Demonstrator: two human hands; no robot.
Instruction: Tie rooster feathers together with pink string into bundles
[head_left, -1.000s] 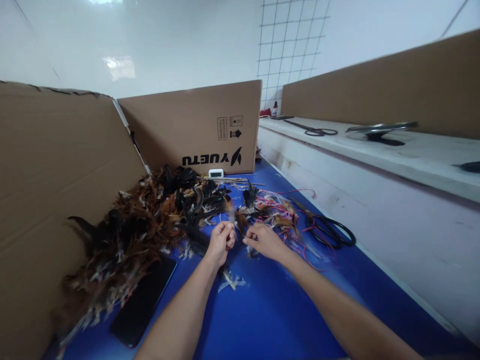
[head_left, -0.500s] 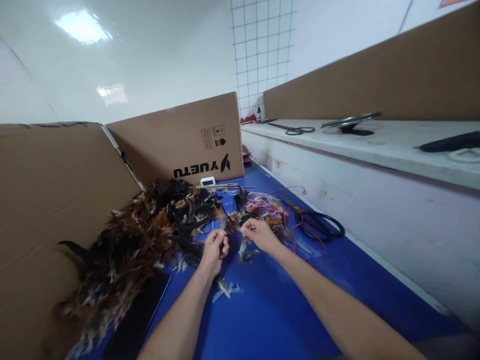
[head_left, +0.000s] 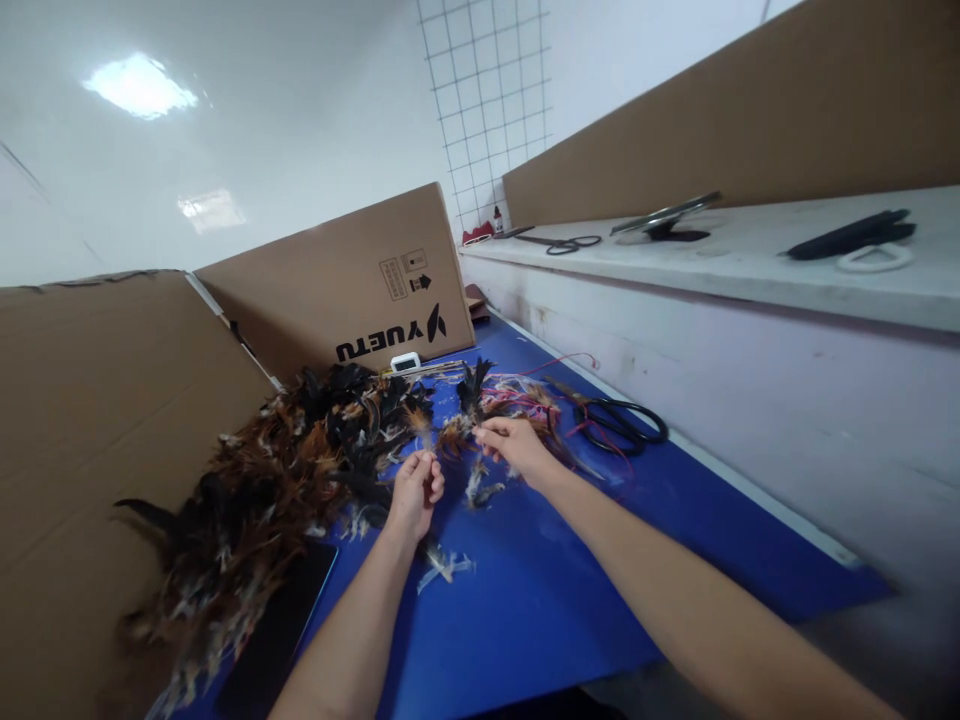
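My left hand point(head_left: 414, 495) is closed in a pinch on the base of a small orange-brown feather point(head_left: 418, 422), which points up and away from me. My right hand point(head_left: 514, 443) is closed too, thumb against fingers, just to the right. What its fingertips hold is too small to make out. A black feather point(head_left: 473, 388) stands right beyond those fingertips; I cannot tell whether they touch it. Under and past the hands lie loose brown feathers and pale fluffy bits point(head_left: 480, 488). A large heap of brown and black feathers point(head_left: 277, 470) spreads to the left.
Black-handled scissors point(head_left: 626, 425) and pink strings point(head_left: 525, 397) lie on the blue table point(head_left: 525, 600) at right. A dark flat device point(head_left: 281, 625) sits by the heap. Cardboard point(head_left: 315, 285) walls the back and left. A small white timer point(head_left: 406, 362) stands behind. Another pair of scissors point(head_left: 574, 244) rests on the shelf.
The view has turned slightly, so the shelf and table scissors appear farther left and higher. Both hands stay closed close together; the feather in my left hand shows more clearly.
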